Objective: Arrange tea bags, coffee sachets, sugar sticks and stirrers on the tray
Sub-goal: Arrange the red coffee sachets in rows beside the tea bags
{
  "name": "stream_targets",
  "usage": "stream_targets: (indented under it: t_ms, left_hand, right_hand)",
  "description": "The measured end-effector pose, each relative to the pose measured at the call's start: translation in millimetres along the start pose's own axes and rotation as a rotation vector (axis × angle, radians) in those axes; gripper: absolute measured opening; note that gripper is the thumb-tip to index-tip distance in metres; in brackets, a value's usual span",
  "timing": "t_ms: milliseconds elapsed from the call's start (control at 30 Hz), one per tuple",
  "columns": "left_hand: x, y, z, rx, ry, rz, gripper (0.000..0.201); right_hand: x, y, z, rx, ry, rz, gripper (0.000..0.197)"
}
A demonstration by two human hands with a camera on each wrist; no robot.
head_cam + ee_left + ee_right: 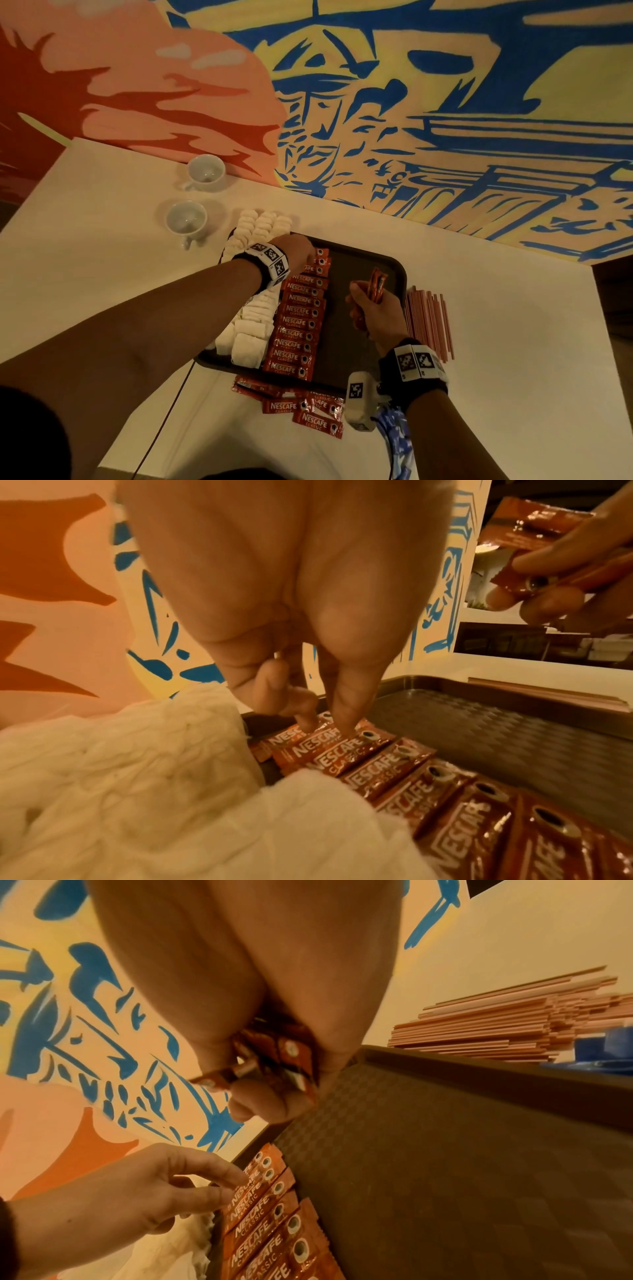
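A dark brown tray [363, 274] lies on the white table. White tea bags [253, 322] fill its left side. Beside them a column of red Nescafe coffee sachets [301, 315] runs from the near rim to the far rim. My left hand [303, 251] reaches to the far end of that column, its straight fingertips [342, 723] touching the top sachets [342, 753]. My right hand [371, 301] hovers over the bare tray floor [445, 1177] and grips a bundle of sachets [294, 1056]. Pink stirrers [428, 322] lie stacked on the table right of the tray.
Several loose sachets [308, 407] lie on the table in front of the tray's near rim. Two white cups [205, 171] [186, 219] stand at the back left. More white tea bags [263, 222] sit past the tray's far left corner. A painted wall borders the table's far side.
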State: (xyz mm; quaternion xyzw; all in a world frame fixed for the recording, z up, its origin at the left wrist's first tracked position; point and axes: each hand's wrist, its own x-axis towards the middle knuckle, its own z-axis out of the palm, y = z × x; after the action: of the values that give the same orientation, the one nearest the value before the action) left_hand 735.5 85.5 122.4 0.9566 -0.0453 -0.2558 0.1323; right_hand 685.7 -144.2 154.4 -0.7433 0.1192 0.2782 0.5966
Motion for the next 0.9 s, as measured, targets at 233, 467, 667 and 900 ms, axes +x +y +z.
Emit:
stream_targets:
  t_ms: [233, 467, 667, 900]
  left_hand:
    - [-43.3, 26.2, -15.8, -0.329, 0.173, 0.044, 0.029]
    - [-133.6, 60.4, -22.5, -0.748, 0.258, 0.129, 0.029]
    - [-206.7, 91.5, -24.1, -0.907, 0.266, 0.168, 0.04]
    - [-256.8, 135.0, -24.3, -0.947, 0.448, 0.229, 0.039]
  right_hand:
    - [-25.7, -9.4, -7.5, -0.139, -0.009, -0.185, 0.015]
    - [-66.7, -23.1, -14.0, -0.278, -0.084, -0.395, 0.016]
    - [-102.8, -20.3, -20.6, -0.405, -0.229, -0.492, 0.016]
    - [-143.7, -34.2, -31.2, -0.51, -0.291, -0.625, 0.017]
